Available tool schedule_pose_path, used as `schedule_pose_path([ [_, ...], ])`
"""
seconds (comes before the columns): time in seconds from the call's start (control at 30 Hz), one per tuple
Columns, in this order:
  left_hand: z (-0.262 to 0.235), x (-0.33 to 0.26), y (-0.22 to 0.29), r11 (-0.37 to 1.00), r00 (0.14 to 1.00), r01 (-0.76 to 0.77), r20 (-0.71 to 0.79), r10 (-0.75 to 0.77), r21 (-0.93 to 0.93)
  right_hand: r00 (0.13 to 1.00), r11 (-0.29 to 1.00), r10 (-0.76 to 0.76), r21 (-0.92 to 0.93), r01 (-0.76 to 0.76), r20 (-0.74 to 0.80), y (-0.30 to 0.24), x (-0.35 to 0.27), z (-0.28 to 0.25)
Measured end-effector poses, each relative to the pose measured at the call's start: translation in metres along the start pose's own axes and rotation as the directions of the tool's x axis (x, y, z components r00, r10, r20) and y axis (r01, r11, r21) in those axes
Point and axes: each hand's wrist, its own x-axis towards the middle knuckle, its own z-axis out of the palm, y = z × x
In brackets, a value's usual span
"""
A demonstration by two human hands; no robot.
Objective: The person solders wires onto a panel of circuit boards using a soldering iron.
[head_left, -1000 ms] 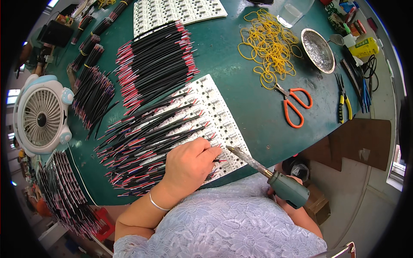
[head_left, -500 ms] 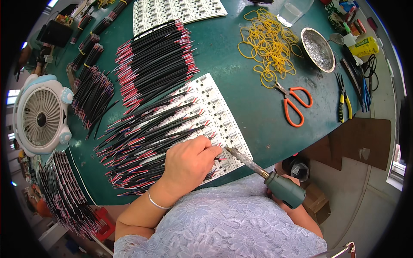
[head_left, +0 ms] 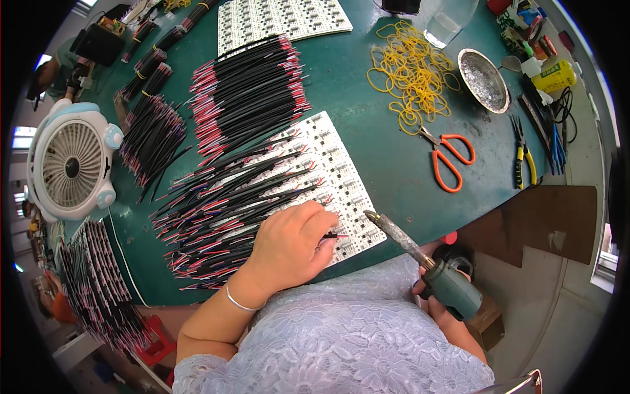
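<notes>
My left hand [head_left: 292, 243] is closed in a pinch over the lower part of a white circuit board panel [head_left: 351, 190]. A wire [head_left: 338, 236] with a red tip pokes out from its fingertips. Rows of black cable pieces [head_left: 243, 187] with red and white ends lie across the panel, their right ends at the small boards. My right hand [head_left: 423, 289], partly hidden, grips the green handle of a soldering iron [head_left: 407, 243]. The iron slants up and left, its tip over the panel's right edge, apart from the left hand.
Orange-handled scissors [head_left: 453, 164], yellow rubber bands [head_left: 410, 72], a metal bowl [head_left: 483, 80] and yellow-black pliers [head_left: 522, 157] lie to the right. Another cable stack [head_left: 252, 95] and more panels [head_left: 282, 23] sit beyond. A white fan [head_left: 72, 167] stands left.
The soldering iron has drawn back to the right, away from my left fingers. My left hand stays over the panel, still pinching. The whole view has shifted slightly.
</notes>
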Motion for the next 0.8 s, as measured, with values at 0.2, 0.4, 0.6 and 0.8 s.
schedule_pose_path([
  [0.2,-0.023,-0.004,0.011,0.983,0.977,-0.177,-0.134,0.169,-0.054,0.997,0.995,0.013,0.105,-0.004,-0.081,0.006,-0.011,-0.001],
  [0.4,-0.022,-0.001,0.030,0.998,0.997,-0.002,0.075,0.006,-0.058,1.000,0.999,0.025,-0.025,-0.025,0.013,-0.018,-0.006,-0.006],
  [0.6,0.013,-0.020,0.008,0.982,0.992,-0.123,0.042,0.118,0.140,0.986,0.940,-0.059,-0.325,0.108,0.155,-0.005,0.001,-0.008],
  [0.8,0.016,-0.018,0.007,0.976,0.989,-0.149,0.027,0.147,0.156,0.979,0.941,-0.098,-0.304,0.149,0.177,0.003,-0.003,-0.008],
])
